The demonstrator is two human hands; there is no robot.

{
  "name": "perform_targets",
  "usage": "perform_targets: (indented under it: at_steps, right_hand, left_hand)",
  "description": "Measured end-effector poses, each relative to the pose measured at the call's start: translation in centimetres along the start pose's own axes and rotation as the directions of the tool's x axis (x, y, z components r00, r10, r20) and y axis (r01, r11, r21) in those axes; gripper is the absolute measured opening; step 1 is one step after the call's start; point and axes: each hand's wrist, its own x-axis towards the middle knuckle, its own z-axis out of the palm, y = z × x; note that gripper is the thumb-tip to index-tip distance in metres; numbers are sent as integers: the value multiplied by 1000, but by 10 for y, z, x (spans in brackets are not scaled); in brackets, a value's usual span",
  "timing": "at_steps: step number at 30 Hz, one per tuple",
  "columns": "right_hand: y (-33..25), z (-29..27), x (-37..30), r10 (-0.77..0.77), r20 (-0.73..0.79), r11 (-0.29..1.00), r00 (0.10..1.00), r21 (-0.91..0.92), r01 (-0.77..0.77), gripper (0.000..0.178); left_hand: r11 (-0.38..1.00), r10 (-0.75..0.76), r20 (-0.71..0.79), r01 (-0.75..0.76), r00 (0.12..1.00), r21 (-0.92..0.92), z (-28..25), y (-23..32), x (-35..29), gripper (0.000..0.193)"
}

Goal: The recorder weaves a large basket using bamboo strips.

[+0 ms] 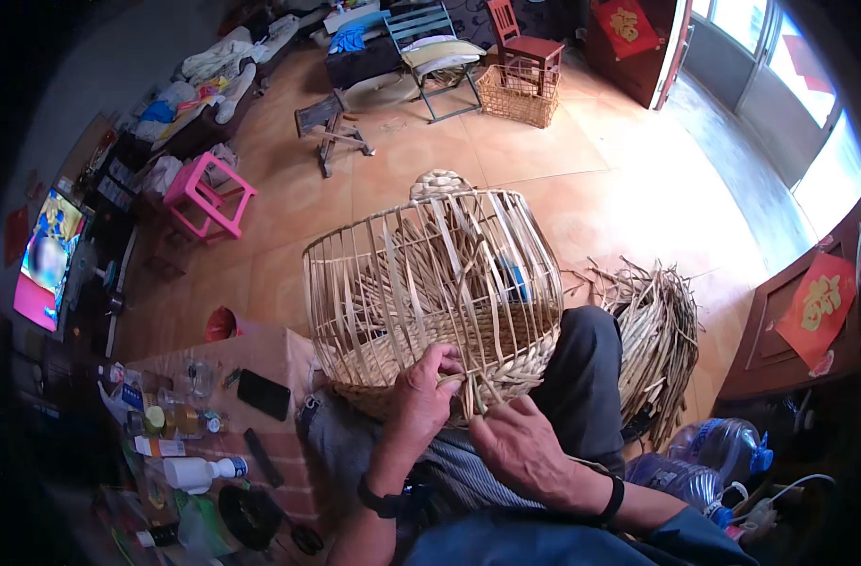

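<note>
A partly woven basket (360, 373) lies tilted across my lap, its thin upright ribs bare in the upper part and a thick plaited band along the part nearest me. My left hand (425, 389) pinches a dry straw-like strand (471, 389) against the near edge of the weave. Just to the right, my right hand (525, 451) is closed around strand ends, with its fingertips curled in. Loose strands poke out between the two hands. Part of what the right fingers grip is hidden under them.
A big bundle of dry stalks (652, 340) lies right of my knee. On the left, a low table (289, 439) bears a phone (264, 393), bottles and scissors (306, 539). Large plastic bottles (718, 445) lie at lower right. A pink stool (209, 196) and a wicker basket (517, 99) stand farther off.
</note>
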Motion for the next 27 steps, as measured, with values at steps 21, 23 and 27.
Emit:
perform_targets:
  at_steps: [21,23,27]
  right_hand:
    - [118,-35,-11,235,2,962,972,144,-233,17]
    - [129,-53,-18,262,184,835,947,450,-318,24]
    - [128,-124,-29,276,480,659,833,536,-527,23]
  left_hand:
    - [998,26,17,-25,1000,-54,-5,6,0,37]
    - [996,-90,33,91,995,-17,-6,6,1,37]
    - [998,-52,65,49,997,37,-8,11,4,35]
